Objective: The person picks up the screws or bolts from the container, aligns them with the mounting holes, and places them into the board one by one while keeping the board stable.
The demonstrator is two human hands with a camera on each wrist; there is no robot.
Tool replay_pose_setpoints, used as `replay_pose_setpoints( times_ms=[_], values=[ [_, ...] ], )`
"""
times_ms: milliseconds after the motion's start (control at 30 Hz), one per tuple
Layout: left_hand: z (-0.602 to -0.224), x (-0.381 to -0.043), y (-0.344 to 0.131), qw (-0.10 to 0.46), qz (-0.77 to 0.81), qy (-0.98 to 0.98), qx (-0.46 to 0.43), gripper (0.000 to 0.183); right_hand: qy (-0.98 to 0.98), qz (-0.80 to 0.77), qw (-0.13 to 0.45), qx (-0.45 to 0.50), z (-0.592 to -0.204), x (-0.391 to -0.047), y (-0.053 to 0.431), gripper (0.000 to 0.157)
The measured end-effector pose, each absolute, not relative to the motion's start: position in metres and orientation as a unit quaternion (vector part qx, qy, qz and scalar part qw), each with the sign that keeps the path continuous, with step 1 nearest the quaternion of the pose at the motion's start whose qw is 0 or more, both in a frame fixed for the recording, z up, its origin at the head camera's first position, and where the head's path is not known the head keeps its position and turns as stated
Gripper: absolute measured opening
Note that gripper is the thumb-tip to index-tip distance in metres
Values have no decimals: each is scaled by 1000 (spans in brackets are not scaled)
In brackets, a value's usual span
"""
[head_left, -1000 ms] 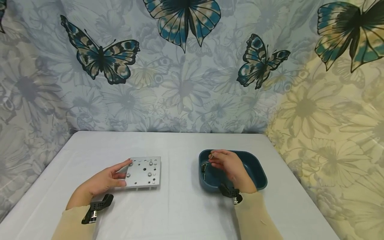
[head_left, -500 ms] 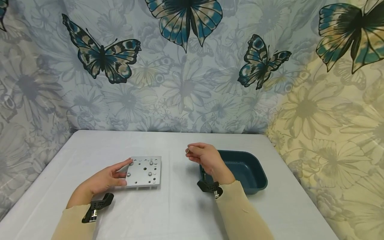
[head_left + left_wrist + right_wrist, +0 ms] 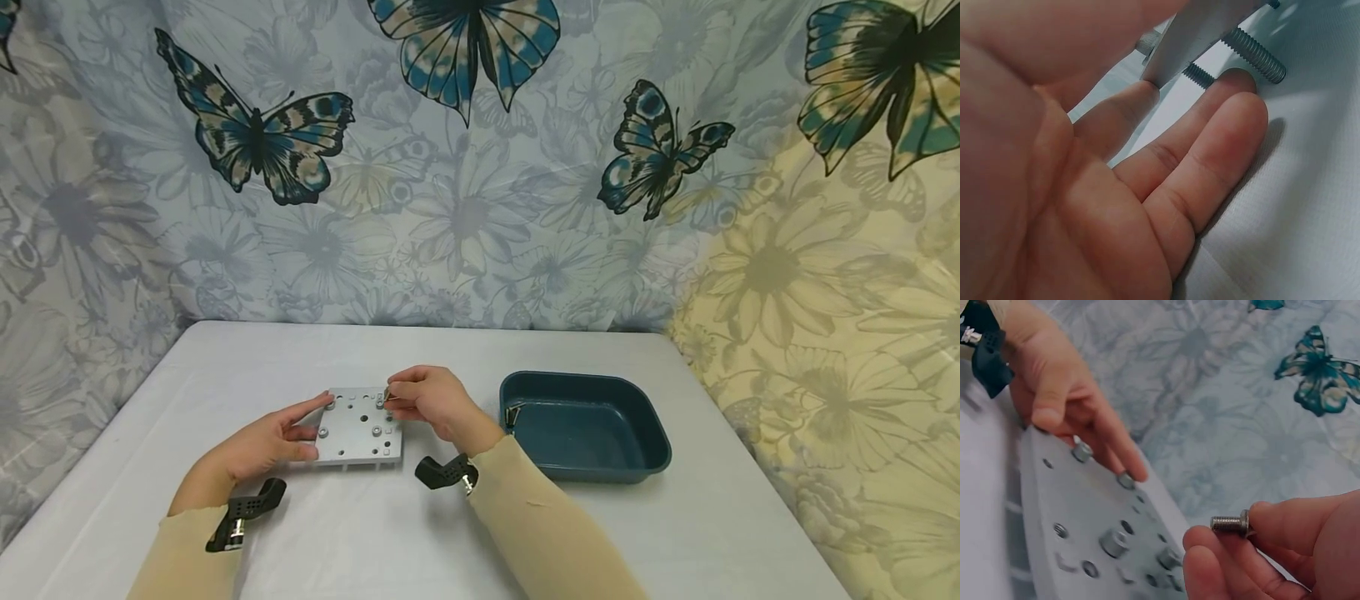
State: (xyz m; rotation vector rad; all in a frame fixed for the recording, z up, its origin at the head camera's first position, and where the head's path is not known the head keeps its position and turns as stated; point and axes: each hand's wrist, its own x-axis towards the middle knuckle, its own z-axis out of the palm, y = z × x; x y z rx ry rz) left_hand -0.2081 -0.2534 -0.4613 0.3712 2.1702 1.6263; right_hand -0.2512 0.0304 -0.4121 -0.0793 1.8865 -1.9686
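Observation:
A silver metal plate (image 3: 348,422) with several holes lies on the table at centre-left. Socket-head screws (image 3: 1114,543) stand in some of its holes, and a threaded shank (image 3: 1257,57) pokes out below it in the left wrist view. My left hand (image 3: 258,446) grips the plate's left edge, thumb toward the front and index finger at the far corner. Over the plate's far right corner, my right hand (image 3: 438,406) pinches a short screw (image 3: 1229,524) by its head. The right wrist view shows its shank sideways, apart from the plate.
A dark blue tray (image 3: 600,433) stands to the right, with a few small metal parts (image 3: 513,415) at its left end. White cloth covers the table (image 3: 360,542). Behind it hangs a butterfly-patterned curtain (image 3: 465,250).
My right hand has come out of the blue tray and moved left to the plate, carrying the screw. My left hand has stayed on the plate's left edge.

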Motion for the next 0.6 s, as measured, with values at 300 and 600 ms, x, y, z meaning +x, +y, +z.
replay_pose_setpoints(
  times_ms=[300, 600],
  values=[
    [-461, -208, -254, 209, 585, 771, 137, 92, 729, -655, 193, -49, -424, -250, 3, 13],
    [-460, -208, -255, 207, 582, 775, 134, 92, 799, -571, 164, -88, -426, -249, -3, 6]
  ],
)
